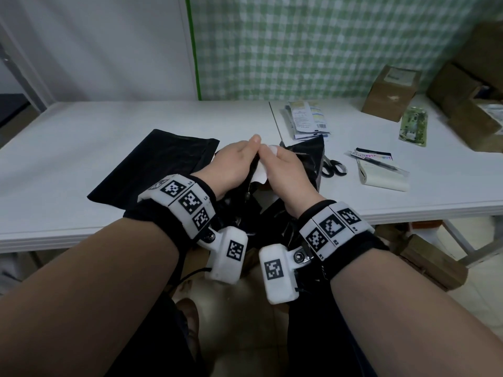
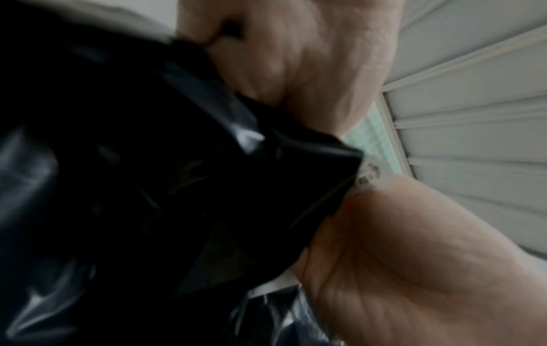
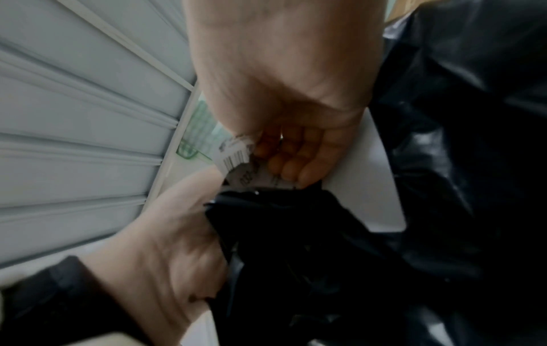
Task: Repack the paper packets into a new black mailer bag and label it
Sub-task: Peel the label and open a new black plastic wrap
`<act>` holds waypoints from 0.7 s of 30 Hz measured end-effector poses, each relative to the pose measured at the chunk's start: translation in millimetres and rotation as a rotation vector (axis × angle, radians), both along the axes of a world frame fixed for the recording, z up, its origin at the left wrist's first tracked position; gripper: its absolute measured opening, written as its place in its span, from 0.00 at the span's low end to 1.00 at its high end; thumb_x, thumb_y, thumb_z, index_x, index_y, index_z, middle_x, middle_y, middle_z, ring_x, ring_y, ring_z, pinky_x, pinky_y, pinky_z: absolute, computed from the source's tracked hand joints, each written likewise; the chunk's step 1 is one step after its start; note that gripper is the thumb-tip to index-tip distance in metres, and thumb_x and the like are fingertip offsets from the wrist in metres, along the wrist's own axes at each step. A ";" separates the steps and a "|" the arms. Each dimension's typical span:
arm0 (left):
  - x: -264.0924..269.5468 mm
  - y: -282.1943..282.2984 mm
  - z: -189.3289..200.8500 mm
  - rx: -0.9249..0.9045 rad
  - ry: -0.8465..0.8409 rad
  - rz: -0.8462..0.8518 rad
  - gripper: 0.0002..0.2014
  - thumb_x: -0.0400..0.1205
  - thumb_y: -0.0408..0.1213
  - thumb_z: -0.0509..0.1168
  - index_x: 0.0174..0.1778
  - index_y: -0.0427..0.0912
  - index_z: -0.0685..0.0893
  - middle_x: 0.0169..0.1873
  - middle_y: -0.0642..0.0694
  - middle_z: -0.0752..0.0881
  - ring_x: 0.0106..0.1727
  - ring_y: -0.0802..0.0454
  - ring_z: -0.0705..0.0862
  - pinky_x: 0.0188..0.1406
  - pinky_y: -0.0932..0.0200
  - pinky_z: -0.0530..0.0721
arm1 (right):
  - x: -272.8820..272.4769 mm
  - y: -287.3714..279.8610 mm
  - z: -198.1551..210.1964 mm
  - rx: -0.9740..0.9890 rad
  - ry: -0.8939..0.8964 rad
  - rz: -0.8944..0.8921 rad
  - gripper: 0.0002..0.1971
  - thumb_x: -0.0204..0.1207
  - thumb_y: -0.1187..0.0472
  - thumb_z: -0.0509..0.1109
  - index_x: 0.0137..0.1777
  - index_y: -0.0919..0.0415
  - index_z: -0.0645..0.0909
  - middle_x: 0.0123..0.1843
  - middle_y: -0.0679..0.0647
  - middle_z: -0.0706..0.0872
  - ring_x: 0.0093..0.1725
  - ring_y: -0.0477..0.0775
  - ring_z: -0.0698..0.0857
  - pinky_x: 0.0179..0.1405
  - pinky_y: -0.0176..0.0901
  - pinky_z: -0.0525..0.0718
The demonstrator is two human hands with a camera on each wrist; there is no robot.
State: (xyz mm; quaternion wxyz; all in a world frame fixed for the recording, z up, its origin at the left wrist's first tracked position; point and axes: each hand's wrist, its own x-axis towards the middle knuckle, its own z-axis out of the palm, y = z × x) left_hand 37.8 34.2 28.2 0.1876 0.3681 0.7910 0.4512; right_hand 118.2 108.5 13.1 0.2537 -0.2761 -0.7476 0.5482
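We are looking down at a white table [image 1: 81, 148] that fills most of the head view, with a green checked cloth [image 1: 326, 44] hanging behind it. At the far right sit brown cardboard boxes [image 1: 390, 92]. A flat black mailer bag [image 1: 152, 170] lies on the table, left of centre.

Just to its right, at the table's near edge, we hold a second, crumpled black bag [image 1: 307, 156] between our two hands. Our left hand [image 1: 234, 164] has its fingers curled around the black plastic, gripping it. Our right hand [image 1: 283, 170] pinches a white printed label [image 3: 234, 152] against the bag's edge, fingers curled over it; the right wrist view shows barcode lines on that label. The two hands touch at the fingertips. Both wrists wear white bands with black square markers [image 1: 187, 200].

Behind the crumpled bag, a stack of paper packets [image 1: 309, 119] lies on the table. Further right we see a green patterned packet [image 1: 413, 126], a notepad [image 1: 383, 176] with a pen [image 1: 381, 163] lying across it, and black-handled scissors [image 1: 333, 168] just beside the crumpled bag.
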 end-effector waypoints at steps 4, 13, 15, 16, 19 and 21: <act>0.8 -1.7 -4.7 0.086 -0.079 0.021 0.19 0.86 0.49 0.50 0.52 0.43 0.83 0.47 0.51 0.83 0.52 0.54 0.80 0.58 0.57 0.75 | 2.8 -2.8 5.8 -0.122 0.064 0.073 0.18 0.83 0.53 0.58 0.42 0.67 0.81 0.39 0.54 0.80 0.41 0.49 0.78 0.45 0.43 0.75; -2.3 6.6 -2.2 -0.049 0.340 0.126 0.20 0.87 0.41 0.50 0.26 0.46 0.63 0.26 0.51 0.69 0.37 0.46 0.70 0.33 0.58 0.59 | -4.0 -3.5 -1.1 -0.167 0.069 0.020 0.15 0.80 0.53 0.60 0.31 0.55 0.71 0.32 0.55 0.73 0.37 0.53 0.72 0.40 0.45 0.70; -4.5 8.2 -4.4 -0.068 0.360 0.148 0.20 0.87 0.40 0.50 0.26 0.45 0.63 0.26 0.50 0.69 0.38 0.46 0.71 0.33 0.59 0.58 | -4.7 -5.4 -0.3 -0.211 0.081 -0.004 0.14 0.75 0.51 0.62 0.29 0.53 0.70 0.33 0.56 0.73 0.36 0.54 0.72 0.40 0.48 0.71; -5.6 8.6 -5.9 -0.072 0.358 0.160 0.20 0.87 0.40 0.50 0.26 0.45 0.62 0.26 0.50 0.69 0.38 0.46 0.71 0.32 0.59 0.57 | -5.1 -5.7 -0.2 -0.238 0.088 -0.016 0.14 0.73 0.51 0.62 0.28 0.53 0.70 0.33 0.57 0.73 0.37 0.54 0.72 0.40 0.49 0.73; -9.9 8.3 -9.7 -0.101 0.334 0.203 0.20 0.87 0.41 0.50 0.27 0.44 0.63 0.27 0.50 0.69 0.39 0.45 0.71 0.36 0.60 0.60 | -3.2 -5.2 -0.5 -0.250 0.081 -0.043 0.17 0.76 0.54 0.61 0.26 0.52 0.68 0.31 0.55 0.72 0.36 0.55 0.72 0.38 0.49 0.72; -11.6 7.0 -10.6 -0.120 0.322 0.226 0.20 0.87 0.41 0.49 0.27 0.44 0.62 0.28 0.48 0.70 0.41 0.45 0.71 0.39 0.58 0.62 | -2.9 -3.8 -1.7 -0.228 0.103 -0.050 0.15 0.75 0.52 0.61 0.28 0.54 0.70 0.32 0.58 0.73 0.35 0.55 0.73 0.36 0.50 0.72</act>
